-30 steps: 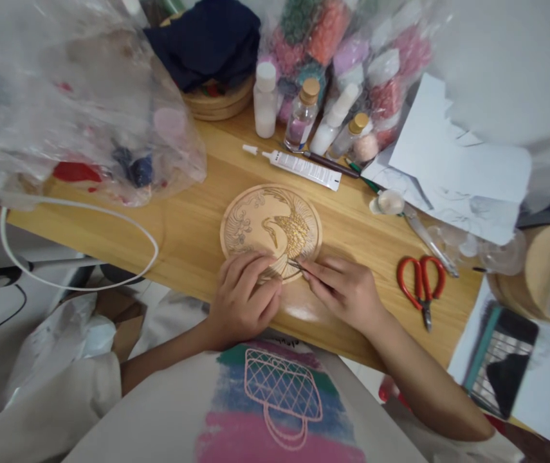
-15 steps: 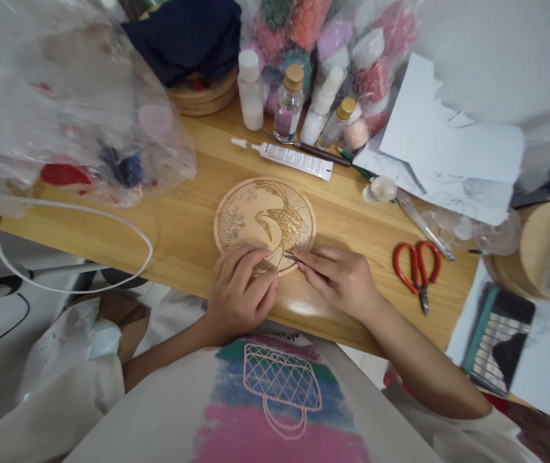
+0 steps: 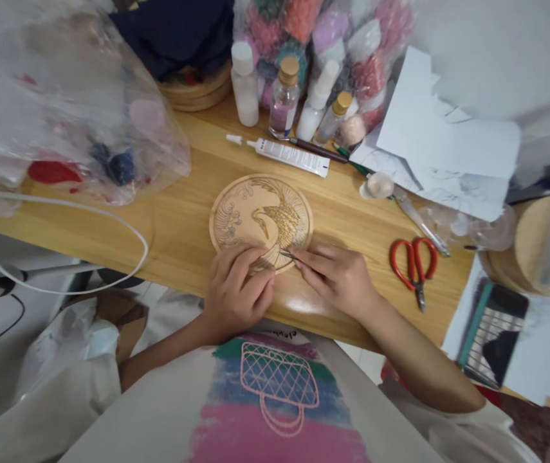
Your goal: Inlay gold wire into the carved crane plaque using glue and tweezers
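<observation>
A round tan plaque (image 3: 243, 215) with a crane design lies on the wooden table; gold lines fill the crane's head, neck and part of its body, and grey swirls mark the left side. My left hand (image 3: 240, 286) is closed at its near rim, bent fingers pressing on the surface; anything small beneath the fingertips is hidden. Between the thumb and fingers of my right hand (image 3: 339, 276) are thin pointed metal tweezers (image 3: 288, 254). Their tip touches or hovers just above the lower right of the design; I cannot tell which.
Red-handled cutters (image 3: 414, 267) lie to the right, near a craft knife (image 3: 419, 218). Behind the plaque are a white tube (image 3: 291, 156) and several small bottles (image 3: 284, 99). A plastic bag (image 3: 149, 145) and white cable (image 3: 65, 202) occupy the left; papers (image 3: 458, 148) are at right.
The whole view has shifted slightly, so everything sits a little further left and higher. Both hands keep nearly the same pose at the plaque, the tweezers tip still at its lower right.
</observation>
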The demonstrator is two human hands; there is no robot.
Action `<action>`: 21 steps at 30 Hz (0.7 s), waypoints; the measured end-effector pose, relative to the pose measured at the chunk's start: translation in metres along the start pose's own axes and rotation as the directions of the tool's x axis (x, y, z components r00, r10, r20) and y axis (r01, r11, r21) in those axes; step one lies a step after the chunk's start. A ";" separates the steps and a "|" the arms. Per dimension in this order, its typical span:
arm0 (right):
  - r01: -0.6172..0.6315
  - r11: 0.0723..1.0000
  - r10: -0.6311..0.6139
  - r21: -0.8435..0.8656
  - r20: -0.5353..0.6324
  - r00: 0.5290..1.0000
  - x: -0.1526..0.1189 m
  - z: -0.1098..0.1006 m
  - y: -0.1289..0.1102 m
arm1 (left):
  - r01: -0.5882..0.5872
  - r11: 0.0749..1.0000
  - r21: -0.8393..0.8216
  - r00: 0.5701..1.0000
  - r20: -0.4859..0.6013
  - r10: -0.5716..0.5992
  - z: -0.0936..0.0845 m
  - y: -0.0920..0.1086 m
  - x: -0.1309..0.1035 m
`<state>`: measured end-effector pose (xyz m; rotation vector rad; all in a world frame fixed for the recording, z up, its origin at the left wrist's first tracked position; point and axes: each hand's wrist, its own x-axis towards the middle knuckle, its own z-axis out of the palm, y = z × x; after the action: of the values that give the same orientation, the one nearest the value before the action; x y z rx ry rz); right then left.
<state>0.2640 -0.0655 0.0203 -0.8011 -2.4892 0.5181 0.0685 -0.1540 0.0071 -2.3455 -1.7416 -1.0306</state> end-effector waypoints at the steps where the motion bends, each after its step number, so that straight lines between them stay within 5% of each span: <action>1: 0.000 1.000 0.000 -0.004 0.000 1.000 0.000 0.000 0.000 | 0.001 1.000 0.003 1.000 0.000 -0.001 0.000 0.000 0.000; 21: -0.009 1.000 0.009 0.000 0.014 1.000 0.000 0.000 -0.001 | 0.004 1.000 -0.011 1.000 0.010 -0.004 0.000 0.000 0.000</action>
<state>0.2633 -0.0664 0.0210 -0.8121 -2.4996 0.5291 0.0685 -0.1544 0.0075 -2.3592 -1.7493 -1.0336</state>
